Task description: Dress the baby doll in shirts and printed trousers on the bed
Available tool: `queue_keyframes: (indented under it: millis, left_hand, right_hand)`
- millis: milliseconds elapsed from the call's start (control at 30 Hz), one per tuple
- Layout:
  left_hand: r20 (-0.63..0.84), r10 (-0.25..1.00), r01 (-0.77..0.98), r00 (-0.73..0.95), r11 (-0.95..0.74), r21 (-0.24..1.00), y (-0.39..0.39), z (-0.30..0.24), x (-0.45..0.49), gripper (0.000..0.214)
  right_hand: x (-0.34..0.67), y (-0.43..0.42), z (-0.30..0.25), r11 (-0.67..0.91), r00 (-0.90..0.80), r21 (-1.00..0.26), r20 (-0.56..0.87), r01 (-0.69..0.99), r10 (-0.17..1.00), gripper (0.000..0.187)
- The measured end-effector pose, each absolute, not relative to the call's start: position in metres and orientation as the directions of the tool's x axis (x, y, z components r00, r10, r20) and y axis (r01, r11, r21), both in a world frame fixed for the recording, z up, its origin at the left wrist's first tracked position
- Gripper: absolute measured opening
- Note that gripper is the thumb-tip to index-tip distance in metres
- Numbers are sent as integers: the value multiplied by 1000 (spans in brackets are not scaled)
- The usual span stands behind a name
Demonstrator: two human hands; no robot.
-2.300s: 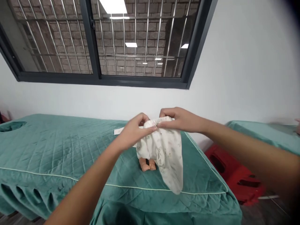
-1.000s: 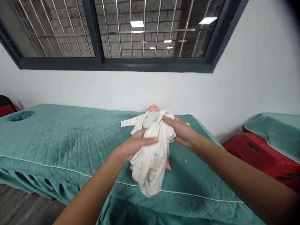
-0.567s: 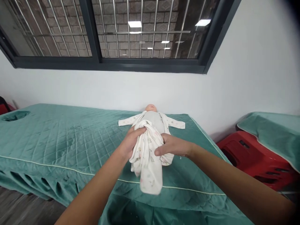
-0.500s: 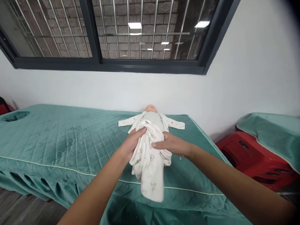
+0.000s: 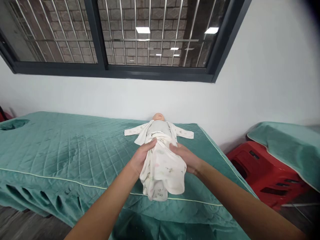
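A pair of white printed baby pants [image 5: 166, 166] hangs bunched at the top between my two hands, with two leg-like ends drooping toward me. My left hand [image 5: 143, 156] grips the gathered upper edge on one side, thumb on top. On the other side my right hand [image 5: 185, 158] pinches the same edge, its fingers partly behind the fabric. Just beyond, a baby doll [image 5: 158, 117] lies on its back, head toward the wall. Under it a white printed baby jacket [image 5: 183, 132] is spread, both sleeves stretched outward. The cloth hides the doll's lower body.
The doll lies on a bed with a green quilted cover [image 5: 75, 143], near its right end. A red plastic stool [image 5: 260, 173] stands at the right, beside another green-covered surface [image 5: 282, 140]. Behind are a white wall [image 5: 120, 96] and a dark-framed barred window [image 5: 155, 71].
The pants have been turned and spread wider between my hands; the single long hanging leg now shows as two shorter, broader ends. My right hand has shifted its grip.
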State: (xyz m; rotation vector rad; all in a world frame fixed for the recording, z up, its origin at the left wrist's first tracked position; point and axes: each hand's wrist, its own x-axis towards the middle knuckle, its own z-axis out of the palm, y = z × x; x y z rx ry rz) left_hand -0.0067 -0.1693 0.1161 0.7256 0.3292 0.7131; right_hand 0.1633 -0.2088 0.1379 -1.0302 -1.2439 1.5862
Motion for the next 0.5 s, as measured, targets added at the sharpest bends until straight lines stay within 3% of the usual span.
queue_keyframes:
  millis: [67, 133, 233, 333, 400, 500]
  left_hand:
    - [-47, 678, -445, 734, 532, 720, -171, 117, -5, 50]
    - [-53, 682, -424, 730, 511, 748, -174, 118, -4, 48]
    - [-41, 717, -403, 696, 437, 804, -179, 121, -4, 50]
    - [-83, 658, -270, 748, 417, 868, -180, 122, -3, 53]
    - [-141, 632, -179, 762, 415, 892, -177, 119, 0, 50]
    - [-201, 715, -54, 669, 317, 947, -170, 103, 9, 35]
  right_hand:
    - [174, -210, 141, -154, -456, -985, -172, 76, 873, 52]
    - [183, -209, 148, -127, -516, -978, -197, 167, 834, 48]
    - [191, -204, 158, -74, -391, -996, -84, 41, 917, 45]
    - [193, -201, 157, -14, -217, -994, 10, -108, 976, 46]
    - [192, -206, 144, -23, -147, -988, 1, -155, 989, 47]
    - [188, -223, 106, -108, -101, -976, -90, -191, 991, 46]
